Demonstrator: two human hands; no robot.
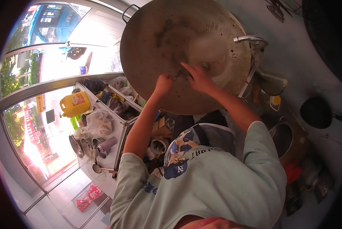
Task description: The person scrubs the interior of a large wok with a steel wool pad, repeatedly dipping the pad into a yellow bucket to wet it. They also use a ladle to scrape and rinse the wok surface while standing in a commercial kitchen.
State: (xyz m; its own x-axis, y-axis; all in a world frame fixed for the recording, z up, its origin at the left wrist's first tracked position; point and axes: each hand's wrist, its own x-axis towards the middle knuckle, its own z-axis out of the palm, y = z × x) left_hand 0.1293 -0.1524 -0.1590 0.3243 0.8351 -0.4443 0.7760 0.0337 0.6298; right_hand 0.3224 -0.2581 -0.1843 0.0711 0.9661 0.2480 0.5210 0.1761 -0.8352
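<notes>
A very large, worn metal wok [159, 48] with a loop handle at its upper left spreads out before me. Both my hands are over its near half. My left hand [164, 83] is curled, with a small dark, blurred patch at its fingertips; whether it grips anything is unclear. Close beside it on the right, my right hand [200, 76] has its index finger stretched out and its thumb apart, with nothing plainly held. Over the wok's right rim reaches a chrome faucet [249, 38]. A pale blur and a wet-looking ring lie in the basin below the spout.
At left, a white counter [113, 126] carries a yellow jug [75, 104], a plastic bag [99, 121], metal bowls [86, 146], a spray can [107, 144] and a ladle [97, 168]. Glass panes stand beyond it. A black pan [315, 112] and a metal pot [282, 138] are at right.
</notes>
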